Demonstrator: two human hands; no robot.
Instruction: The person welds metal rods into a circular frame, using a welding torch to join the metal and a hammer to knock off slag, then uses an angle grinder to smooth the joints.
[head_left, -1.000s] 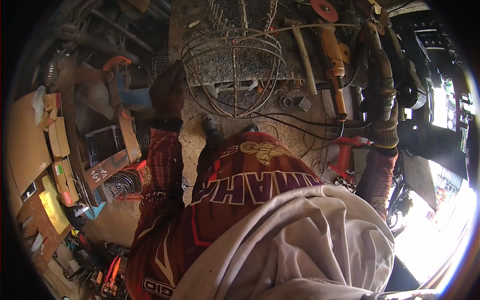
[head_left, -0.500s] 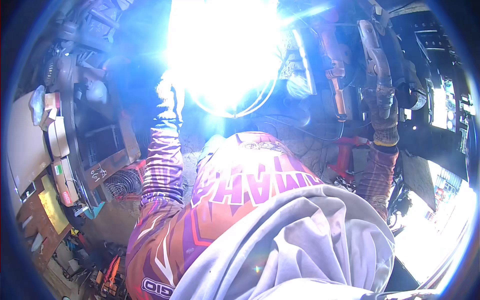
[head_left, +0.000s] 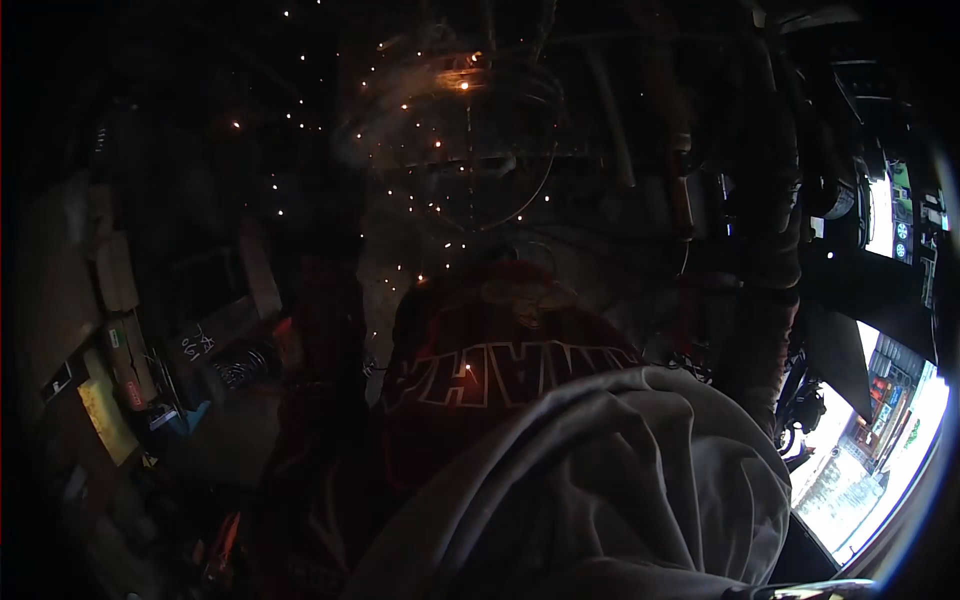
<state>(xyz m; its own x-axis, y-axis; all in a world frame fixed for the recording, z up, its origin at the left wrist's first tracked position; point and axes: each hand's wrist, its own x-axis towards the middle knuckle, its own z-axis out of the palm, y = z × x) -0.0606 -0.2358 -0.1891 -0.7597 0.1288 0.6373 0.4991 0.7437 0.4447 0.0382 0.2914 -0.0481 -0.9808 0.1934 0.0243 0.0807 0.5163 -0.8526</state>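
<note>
An orange-hot spot [head_left: 460, 76] glows at the top middle, with bright sparks scattered around and below it. Under it curves a thin round ring [head_left: 548, 178], perhaps of wire; the piece that glows is too dark to name. My left hand is lost in darkness near the glow, so its fingers and anything in them are hidden. On the right, my right hand [head_left: 770, 235] shows only as a dim shape at the end of my sleeve, beside dark pipe-like parts. Its fingers do not show clearly.
A long tool with an orange-brown grip [head_left: 683, 208] is left of my right hand. Boxes [head_left: 118, 272] and a yellow sheet [head_left: 106, 405] lie at the left. Grey cloth [head_left: 640, 470] drapes over my front. Daylight enters at the right past a dark panel [head_left: 838, 365].
The blinding blue-white arc light has gone out, leaving an orange glow and flying sparks. The scene has turned dark. My right arm stays in about the same place.
</note>
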